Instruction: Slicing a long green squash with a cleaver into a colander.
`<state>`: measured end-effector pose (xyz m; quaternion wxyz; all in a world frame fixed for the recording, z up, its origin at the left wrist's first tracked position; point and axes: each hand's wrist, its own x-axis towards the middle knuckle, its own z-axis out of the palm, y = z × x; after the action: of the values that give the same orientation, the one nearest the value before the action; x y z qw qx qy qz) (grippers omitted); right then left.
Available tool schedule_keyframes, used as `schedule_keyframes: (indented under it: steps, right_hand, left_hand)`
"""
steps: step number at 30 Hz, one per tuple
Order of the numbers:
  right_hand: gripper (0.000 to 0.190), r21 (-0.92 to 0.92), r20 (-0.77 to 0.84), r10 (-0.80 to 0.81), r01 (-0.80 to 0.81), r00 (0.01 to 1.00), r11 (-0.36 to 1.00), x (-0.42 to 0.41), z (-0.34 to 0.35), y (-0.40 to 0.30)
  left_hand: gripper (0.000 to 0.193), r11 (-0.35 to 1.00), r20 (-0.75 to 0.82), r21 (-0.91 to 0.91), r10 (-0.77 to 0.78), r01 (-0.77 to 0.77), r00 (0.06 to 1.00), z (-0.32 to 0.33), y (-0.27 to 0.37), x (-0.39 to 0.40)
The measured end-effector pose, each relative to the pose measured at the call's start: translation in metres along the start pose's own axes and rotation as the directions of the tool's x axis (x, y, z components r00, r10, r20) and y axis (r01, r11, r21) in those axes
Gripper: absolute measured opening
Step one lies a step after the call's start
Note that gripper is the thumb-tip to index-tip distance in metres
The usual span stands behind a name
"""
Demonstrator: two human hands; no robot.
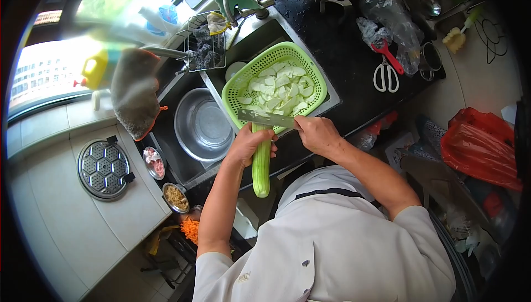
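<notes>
My left hand (249,144) grips a long peeled green gourd (261,173), whose far end reaches the near rim of a green plastic colander (233,79). In my right hand (318,135) is a kitchen knife with a broad blade (265,117), laid across the gourd's far end. Pale slices (282,88) are heaped inside the colander, which rests over the right sink basin. Bits of pale flesh cling to the blade. The right hand covers most of the knife's handle.
A metal basin (204,126) sits in the left sink. Small bowls of raw meat (154,163) and shredded food (176,197) stand left, near shredded carrot (190,230). Scissors (386,63) and plastic bags (392,16) lie on the black counter (332,49). The faucet (257,7) is behind.
</notes>
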<state>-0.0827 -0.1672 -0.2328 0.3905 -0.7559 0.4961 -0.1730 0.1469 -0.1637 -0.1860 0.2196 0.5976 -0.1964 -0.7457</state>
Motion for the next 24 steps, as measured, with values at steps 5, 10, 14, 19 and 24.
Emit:
schedule_keyframes:
  steps: [5, 10, 14, 19, 24]
  right_hand:
    - [0.008, 0.096, -0.058, -0.162, 0.167, 0.985, 0.981, -0.01, -0.014, -0.036]
    - [0.008, 0.032, -0.005, -0.084, 0.084, 0.996, 0.996, -0.006, -0.007, -0.017]
    - [0.006, -0.041, 0.019, 0.024, -0.023, 1.0, 0.999, -0.002, 0.005, 0.01]
    - [0.007, 0.063, -0.033, -0.125, 0.127, 0.992, 0.99, -0.012, -0.015, -0.029]
    - [0.01, 0.069, -0.052, -0.172, 0.176, 0.984, 0.982, -0.012, -0.012, -0.033]
  left_hand:
    - [0.039, 0.992, -0.003, -0.108, -0.065, 0.064, 0.998, -0.017, -0.028, 0.012]
    - [0.046, 0.999, 0.008, -0.023, -0.027, 0.027, 1.0, -0.005, -0.013, 0.005]
    - [0.042, 0.999, -0.01, -0.036, 0.024, -0.025, 1.0, 0.005, -0.001, -0.002]
    - [0.035, 0.997, -0.033, -0.075, -0.04, 0.038, 0.999, -0.013, -0.02, 0.009]
    - [0.033, 0.987, 0.034, -0.158, -0.021, 0.026, 0.999, -0.017, -0.029, 0.013]
